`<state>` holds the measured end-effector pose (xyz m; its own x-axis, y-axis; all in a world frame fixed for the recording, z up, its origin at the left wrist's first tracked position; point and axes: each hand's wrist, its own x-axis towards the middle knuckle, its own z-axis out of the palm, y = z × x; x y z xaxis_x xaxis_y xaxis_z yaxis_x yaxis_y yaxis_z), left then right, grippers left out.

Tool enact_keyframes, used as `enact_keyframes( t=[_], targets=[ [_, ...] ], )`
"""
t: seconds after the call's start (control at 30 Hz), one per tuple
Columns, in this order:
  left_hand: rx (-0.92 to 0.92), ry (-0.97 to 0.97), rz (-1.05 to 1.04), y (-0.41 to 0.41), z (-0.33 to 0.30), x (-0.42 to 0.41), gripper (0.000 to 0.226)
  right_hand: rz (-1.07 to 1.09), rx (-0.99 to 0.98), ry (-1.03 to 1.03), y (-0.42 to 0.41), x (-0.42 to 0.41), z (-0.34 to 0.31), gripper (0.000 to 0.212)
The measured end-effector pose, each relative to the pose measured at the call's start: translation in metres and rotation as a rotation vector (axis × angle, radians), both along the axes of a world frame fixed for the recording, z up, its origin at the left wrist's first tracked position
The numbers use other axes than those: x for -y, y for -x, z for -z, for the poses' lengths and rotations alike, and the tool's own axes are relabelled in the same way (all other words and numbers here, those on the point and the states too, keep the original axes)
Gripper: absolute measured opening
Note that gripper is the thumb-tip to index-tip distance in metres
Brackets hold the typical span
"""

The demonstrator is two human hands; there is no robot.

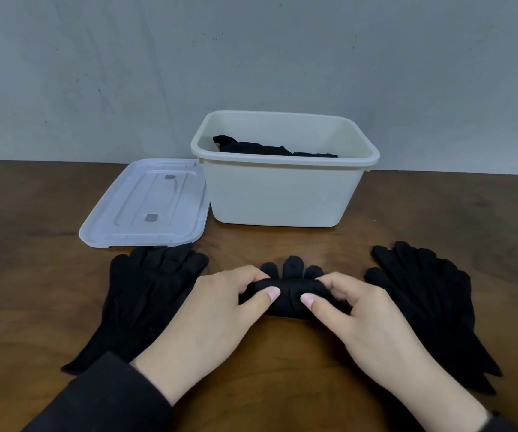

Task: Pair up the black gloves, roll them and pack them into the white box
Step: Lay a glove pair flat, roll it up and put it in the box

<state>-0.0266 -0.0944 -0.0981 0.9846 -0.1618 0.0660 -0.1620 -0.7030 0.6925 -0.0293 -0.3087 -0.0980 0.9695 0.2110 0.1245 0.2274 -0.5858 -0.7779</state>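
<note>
Gloves [145, 294] lie stacked flat at the table's [33, 260] near left, their cuffs partly hidden under a dark sleeve [105, 397]. Behind them rests a clear lid [148, 204]. At the near centre, the left hand [217, 319] and right hand [360, 322] both clamp a rolled glove pair [292, 294], only three fingertips poking out. Behind it, the white box [282, 194] holds dark fabric [263, 148], mostly hidden by its rim. More gloves [429, 294] lie flat on the right.
</note>
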Motion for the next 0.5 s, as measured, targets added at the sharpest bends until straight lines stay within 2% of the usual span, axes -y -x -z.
enact_keyframes(
  t=[0.13, 0.23, 0.33, 0.4, 0.5],
  targets=[
    [-0.007, 0.046, -0.073, -0.006, 0.005, 0.004, 0.027, 0.098, -0.025, -0.08, -0.005, -0.004, 0.007, 0.017],
    [0.035, -0.052, -0.106, -0.009, 0.006, 0.003, 0.034, 0.172, 0.103, 0.106, -0.009, -0.005, 0.012, 0.029],
    [0.105, -0.195, -0.097, -0.011, 0.007, 0.0, 0.036, 0.132, 0.329, 0.319, -0.012, -0.004, 0.015, 0.023],
    [0.164, -0.238, -0.057, -0.01, 0.006, -0.002, 0.039, 0.08, 0.43, 0.398, -0.013, -0.006, 0.018, 0.017],
    [0.249, -0.284, 0.096, -0.006, 0.003, -0.003, 0.048, -0.002, 0.454, 0.46, -0.01, -0.003, 0.02, 0.031]
  ],
)
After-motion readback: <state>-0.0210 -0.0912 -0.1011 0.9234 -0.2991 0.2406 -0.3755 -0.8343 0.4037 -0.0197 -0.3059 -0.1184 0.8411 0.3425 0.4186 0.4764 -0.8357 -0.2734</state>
